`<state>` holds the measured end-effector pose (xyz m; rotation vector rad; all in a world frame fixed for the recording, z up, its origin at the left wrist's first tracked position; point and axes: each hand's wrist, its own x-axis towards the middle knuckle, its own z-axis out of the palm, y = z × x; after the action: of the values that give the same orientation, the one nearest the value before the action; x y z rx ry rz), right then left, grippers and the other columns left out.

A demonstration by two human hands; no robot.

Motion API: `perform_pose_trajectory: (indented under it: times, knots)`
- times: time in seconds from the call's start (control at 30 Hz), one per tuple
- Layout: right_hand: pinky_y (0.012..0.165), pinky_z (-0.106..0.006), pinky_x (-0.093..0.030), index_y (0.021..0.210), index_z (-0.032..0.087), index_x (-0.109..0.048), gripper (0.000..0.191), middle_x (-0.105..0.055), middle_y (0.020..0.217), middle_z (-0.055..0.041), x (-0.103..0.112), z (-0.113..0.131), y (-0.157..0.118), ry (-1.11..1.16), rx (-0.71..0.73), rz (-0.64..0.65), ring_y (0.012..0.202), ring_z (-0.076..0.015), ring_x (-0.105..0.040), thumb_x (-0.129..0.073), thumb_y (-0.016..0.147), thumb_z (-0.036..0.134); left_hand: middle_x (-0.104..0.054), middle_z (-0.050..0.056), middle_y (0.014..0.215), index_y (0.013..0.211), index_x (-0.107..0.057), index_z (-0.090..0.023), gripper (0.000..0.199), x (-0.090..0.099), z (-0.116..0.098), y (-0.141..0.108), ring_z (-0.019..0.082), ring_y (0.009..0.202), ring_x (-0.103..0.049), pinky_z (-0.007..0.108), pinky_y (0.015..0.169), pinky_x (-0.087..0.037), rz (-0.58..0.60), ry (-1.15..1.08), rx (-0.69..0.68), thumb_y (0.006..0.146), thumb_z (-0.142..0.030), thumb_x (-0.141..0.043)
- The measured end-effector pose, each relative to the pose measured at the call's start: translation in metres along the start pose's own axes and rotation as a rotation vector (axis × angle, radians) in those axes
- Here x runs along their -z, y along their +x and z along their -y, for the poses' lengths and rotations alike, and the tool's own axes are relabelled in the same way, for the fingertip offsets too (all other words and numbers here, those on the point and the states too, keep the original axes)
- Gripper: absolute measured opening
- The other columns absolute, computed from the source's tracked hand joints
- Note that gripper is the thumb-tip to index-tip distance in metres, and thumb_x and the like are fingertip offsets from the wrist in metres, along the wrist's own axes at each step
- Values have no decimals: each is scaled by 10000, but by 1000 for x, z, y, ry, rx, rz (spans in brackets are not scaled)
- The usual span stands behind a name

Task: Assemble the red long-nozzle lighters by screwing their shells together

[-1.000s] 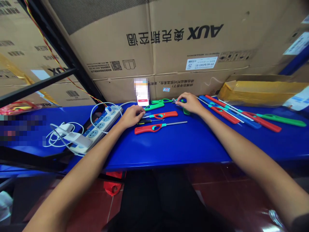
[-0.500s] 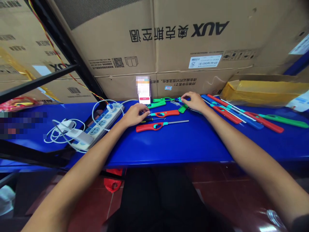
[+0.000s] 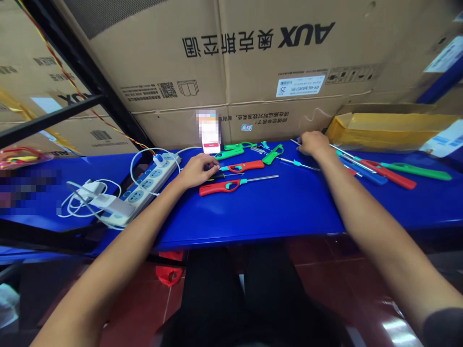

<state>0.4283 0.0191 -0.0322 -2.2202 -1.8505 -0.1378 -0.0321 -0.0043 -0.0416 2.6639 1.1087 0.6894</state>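
The red lighter (image 3: 243,181), mid-frame, is presumably light, stiff and smooth; hold the handle, not the rod. Beyond it, the left hand (image 3: 198,171) curls beside the orange lighter (image 3: 249,166); the right hand (image 3: 314,143) bends right of centre; neither grip can be confirmed. Farther back, upper right, the taped box (image 3: 383,132) conceals any contents.

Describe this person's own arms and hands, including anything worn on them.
The left hand and right hand are human, without gloves. Neither wrist shows a watch or band; rings can't be ruled out, as some fingers are hidden. Both forearms are bare. A dark sleeve edges into view at the right elbow; no left sleeve shows.
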Motion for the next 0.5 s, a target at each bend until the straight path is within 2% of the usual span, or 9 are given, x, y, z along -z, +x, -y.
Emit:
perform_pose_trajectory:
  times: [0.1,0.2,0.3,0.4,0.47,0.5]
  knots:
    - [1015,-504,-597,1266,79,-847,412,-819,1270,-281,4,14,-5,-184,-84,79,1224,-422,-765,-777,861,96,-818,84,961,1012,-817,-214,269,-3,-3,1,232,864,-727,371,805,-539,12,-35,7,1003,-393,-617]
    - [1023,-475,-587,1274,72,-843,372,-809,1289,-279,13,18,-8,-158,-53,87,1226,-401,-762,-747,924,154,-820,80,964,1014,-818,-207,250,-4,-5,1,225,862,-727,354,797,-531,8,-32,-5,996,-362,-623]
    - [1074,-501,-568,1221,100,-844,304,-807,1264,-249,28,12,-8,-50,3,-2,1237,-394,-746,-698,996,244,-825,80,981,1015,-815,-194,228,-1,-4,2,216,862,-721,340,794,-522,-9,-27,-6,989,-316,-625]
    - [1061,-541,-601,1169,154,-820,261,-805,1166,-205,46,16,-10,225,90,-197,1172,-382,-764,-669,1039,323,-818,87,977,1014,-805,-180,218,2,-8,2,218,875,-719,340,805,-528,-51,-38,-22,996,-298,-622]
    - [907,-497,-665,1167,201,-774,249,-782,1066,-140,56,31,-16,606,162,-270,994,-318,-801,-661,1069,399,-808,93,977,1017,-798,-179,233,3,-19,1,230,908,-719,359,839,-538,-89,-25,-73,1023,-308,-604]
    - [822,-462,-678,1158,224,-745,248,-763,996,-100,59,41,-20,811,191,-255,899,-285,-804,-671,1073,444,-800,98,975,1013,-794,-179,248,2,-28,1,243,931,-718,378,863,-542,-95,-7,-124,1038,-323,-594]
